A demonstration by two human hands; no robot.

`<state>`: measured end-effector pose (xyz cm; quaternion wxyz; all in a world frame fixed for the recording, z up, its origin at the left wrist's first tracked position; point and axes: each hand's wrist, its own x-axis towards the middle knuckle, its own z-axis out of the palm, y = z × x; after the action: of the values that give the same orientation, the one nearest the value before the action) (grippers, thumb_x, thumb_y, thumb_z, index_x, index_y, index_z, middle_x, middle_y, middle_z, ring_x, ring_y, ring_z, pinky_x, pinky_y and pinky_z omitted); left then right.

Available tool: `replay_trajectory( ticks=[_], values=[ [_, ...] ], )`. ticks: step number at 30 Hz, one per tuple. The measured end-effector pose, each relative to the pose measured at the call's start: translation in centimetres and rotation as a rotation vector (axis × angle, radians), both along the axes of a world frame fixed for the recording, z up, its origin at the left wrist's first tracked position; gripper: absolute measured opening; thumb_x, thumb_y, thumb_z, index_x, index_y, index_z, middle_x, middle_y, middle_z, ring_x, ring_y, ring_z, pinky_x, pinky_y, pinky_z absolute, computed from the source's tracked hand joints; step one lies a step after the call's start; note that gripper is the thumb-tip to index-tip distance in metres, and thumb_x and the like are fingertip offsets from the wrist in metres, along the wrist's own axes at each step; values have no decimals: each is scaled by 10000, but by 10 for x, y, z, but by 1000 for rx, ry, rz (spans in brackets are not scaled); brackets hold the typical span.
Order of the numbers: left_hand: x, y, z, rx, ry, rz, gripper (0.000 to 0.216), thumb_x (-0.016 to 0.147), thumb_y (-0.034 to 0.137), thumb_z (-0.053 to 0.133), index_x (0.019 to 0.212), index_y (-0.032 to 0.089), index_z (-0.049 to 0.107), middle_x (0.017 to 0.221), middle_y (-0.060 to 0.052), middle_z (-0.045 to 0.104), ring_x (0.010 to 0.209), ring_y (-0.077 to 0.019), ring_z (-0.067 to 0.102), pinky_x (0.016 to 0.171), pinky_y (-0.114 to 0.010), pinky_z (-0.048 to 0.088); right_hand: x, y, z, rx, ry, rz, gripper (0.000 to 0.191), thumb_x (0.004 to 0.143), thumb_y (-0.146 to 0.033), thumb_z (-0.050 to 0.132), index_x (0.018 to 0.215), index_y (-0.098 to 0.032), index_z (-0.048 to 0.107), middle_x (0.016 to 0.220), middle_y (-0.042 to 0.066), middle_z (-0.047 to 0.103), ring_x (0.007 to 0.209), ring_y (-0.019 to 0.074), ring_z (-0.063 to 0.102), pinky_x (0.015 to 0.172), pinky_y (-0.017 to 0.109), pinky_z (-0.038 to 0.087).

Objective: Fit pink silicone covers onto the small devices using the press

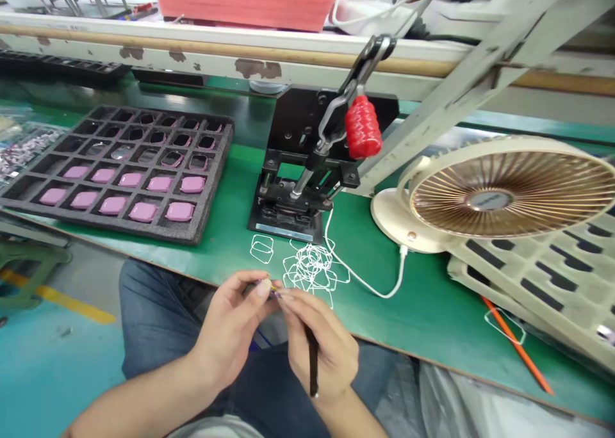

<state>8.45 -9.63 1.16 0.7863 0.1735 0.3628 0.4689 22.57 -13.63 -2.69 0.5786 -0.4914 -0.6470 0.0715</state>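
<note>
My left hand [230, 326] pinches a small purple-edged part [260, 282], mostly hidden behind the fingers. Closed around a slim dark-handled tool [312, 364], my right hand [319, 342] brings its fingertips against the same part; the tool's tip is too small to make out. Both hands meet over my lap at the bench edge. Just beyond them lies a tangled heap of thin white ring gaskets [312, 265], with a few loose white rings [262, 248] to its left. A black hand press [293, 194] with a red-wrapped lever grip [362, 127] stands behind the heap.
At left, a dark foam tray [204, 214] holds pink squarish cases and dark frames in its compartments. A cream fan [509, 188] stands at right, its white cable [384, 295] looping over the green bench. An orange stick [519, 345] and a beige tray [576, 278] lie there too.
</note>
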Motion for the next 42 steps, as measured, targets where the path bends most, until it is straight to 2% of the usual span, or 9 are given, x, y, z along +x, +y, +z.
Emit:
replay_trajectory(
  ticks=[9,14,18,20,23,26,30,34,42],
  values=[
    [1,-4,-2,4,3,3,107,916,217,850,1008,206,796,1051,-61,824,1058,-176,765,1019,-326,604,2,0,-9,70,-95,-33,359,955,41,715,1244,-169,760,1180,86,792,1018,172,784,838,278,652],
    [-1,-3,-4,68,24,39,139,893,244,874,1015,221,811,1092,-44,813,1022,-172,773,997,-306,613,-2,2,-5,58,-113,-19,366,953,22,704,1265,-165,744,1269,129,734,1093,214,762,860,316,665],
    [-3,-1,-9,125,110,84,212,854,277,911,1039,223,822,1111,-45,806,1072,-191,770,978,-275,616,-8,-1,-3,-10,-219,-90,354,950,-47,739,1262,-213,754,1327,133,693,684,107,654,575,266,577],
    [-4,-1,-11,138,136,87,221,875,299,894,1073,229,826,1135,-53,809,1080,-194,772,975,-270,617,-11,-4,-1,-52,-237,-91,362,952,-61,742,1272,-230,752,1328,127,689,573,69,545,536,266,545],
    [-6,-2,-16,173,118,59,199,944,328,824,1130,258,828,1204,-61,809,1067,-191,780,973,-284,625,-12,-6,8,-117,-108,-6,365,1001,-89,675,1342,-217,701,1313,136,685,828,164,714,745,329,653],
    [-9,-4,-23,287,151,17,204,998,328,755,1187,293,822,1316,-63,779,1090,-201,776,976,-312,635,-11,-5,20,-208,20,7,364,1010,-151,692,1368,-201,650,1284,141,684,1129,260,728,966,426,662],
    [-15,-8,-34,484,324,6,265,1056,281,663,1283,317,795,1396,-57,744,1281,-206,697,1084,-295,575,-11,-4,30,-276,28,10,328,989,-163,736,1306,-204,665,1291,132,658,987,198,750,871,340,684],
    [-20,-12,-37,655,436,35,285,1071,270,625,1303,317,783,1390,-58,749,1341,-228,662,1150,-338,533,-14,-5,30,-241,-6,12,410,980,-188,726,1379,-177,628,1383,165,646,1184,246,722,920,344,682],
    [-22,-14,-35,784,556,94,305,1076,245,604,1318,324,773,1369,-42,777,1316,-206,689,1149,-324,536,-20,-7,19,-163,32,55,520,968,-140,721,1469,-166,582,1392,152,708,1081,220,784,912,324,696]
  ],
)
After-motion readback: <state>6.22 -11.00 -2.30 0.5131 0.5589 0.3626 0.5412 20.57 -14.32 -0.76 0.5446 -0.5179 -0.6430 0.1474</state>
